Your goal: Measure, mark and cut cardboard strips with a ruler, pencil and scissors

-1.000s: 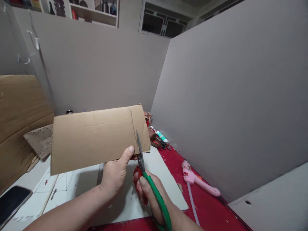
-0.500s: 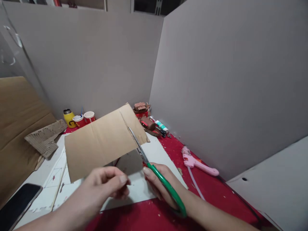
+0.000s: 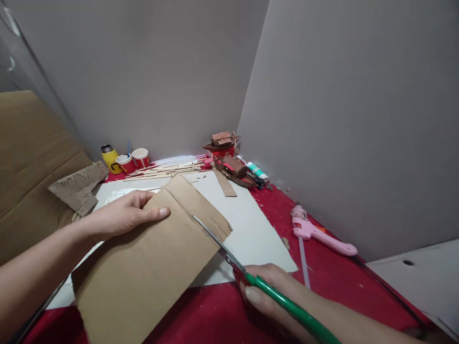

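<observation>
The cardboard sheet (image 3: 150,272) lies aslant over the near part of the red-topped desk (image 3: 208,310), its lowest corner running out of view at the bottom; a dark line crosses it near its far right end, and the upper blade of the scissors (image 3: 229,255) rests along that line; the lower blade is hidden, so how wide the blades stand cannot be told. The hands are both occupied: the right hand (image 3: 265,286) is curled round the scissors' green and red handles; the left hand (image 3: 132,212) grips the sheet's upper left edge, thumb flat on the top face, the other fingers mostly out of sight behind it.

Beneath and beyond the sheet spreads a white board (image 3: 247,215); to its right, on the red surface, is a pink glue gun (image 3: 315,234) with a pale glue stick (image 3: 304,263) jutting from it towards the near side; at the left stands a large piece of cardboard (image 3: 32,167), with a ragged corrugated piece (image 3: 77,188) beside it.

Farther off, a narrow cardboard strip (image 3: 225,186) lies on the board's far part; a white and green tube (image 3: 257,170) is near a brown model (image 3: 233,169); thin wooden sticks (image 3: 168,168) lie in a loose heap; left of them are two red and white cups (image 3: 140,157), then a yellow bottle (image 3: 112,160); grey walls (image 3: 143,71) close the background.
</observation>
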### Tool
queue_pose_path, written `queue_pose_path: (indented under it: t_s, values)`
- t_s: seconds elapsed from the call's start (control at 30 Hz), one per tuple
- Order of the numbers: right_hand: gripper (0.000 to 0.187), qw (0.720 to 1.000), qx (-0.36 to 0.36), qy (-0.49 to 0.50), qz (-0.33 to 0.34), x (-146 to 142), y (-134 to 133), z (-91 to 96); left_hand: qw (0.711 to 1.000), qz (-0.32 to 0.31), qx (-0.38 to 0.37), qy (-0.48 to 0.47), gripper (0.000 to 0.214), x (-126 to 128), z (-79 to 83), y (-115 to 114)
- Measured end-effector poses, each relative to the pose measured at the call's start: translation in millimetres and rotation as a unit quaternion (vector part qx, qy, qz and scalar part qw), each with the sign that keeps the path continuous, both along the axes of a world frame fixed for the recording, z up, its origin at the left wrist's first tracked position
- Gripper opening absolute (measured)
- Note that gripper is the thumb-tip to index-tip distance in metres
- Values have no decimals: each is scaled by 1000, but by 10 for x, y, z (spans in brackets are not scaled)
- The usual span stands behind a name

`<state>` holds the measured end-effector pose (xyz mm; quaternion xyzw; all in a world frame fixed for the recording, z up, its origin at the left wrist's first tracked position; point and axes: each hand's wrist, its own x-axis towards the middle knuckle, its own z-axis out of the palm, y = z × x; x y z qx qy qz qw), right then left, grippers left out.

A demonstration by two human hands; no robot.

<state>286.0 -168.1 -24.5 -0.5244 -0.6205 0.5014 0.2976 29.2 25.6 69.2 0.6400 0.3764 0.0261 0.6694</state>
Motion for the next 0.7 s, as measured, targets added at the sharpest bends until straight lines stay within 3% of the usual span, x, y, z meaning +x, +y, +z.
queue_pose_path:
  t_s: [0.3,0.7]
  values:
    - [51,999,7,-19,-39,-38,-63,-87,999,5,-38,-5,27,-46,-153,-58]
    - [55,996,-67,60,27,40,-27,-207,998,-16,-54,3,32,-56,-212,-116]
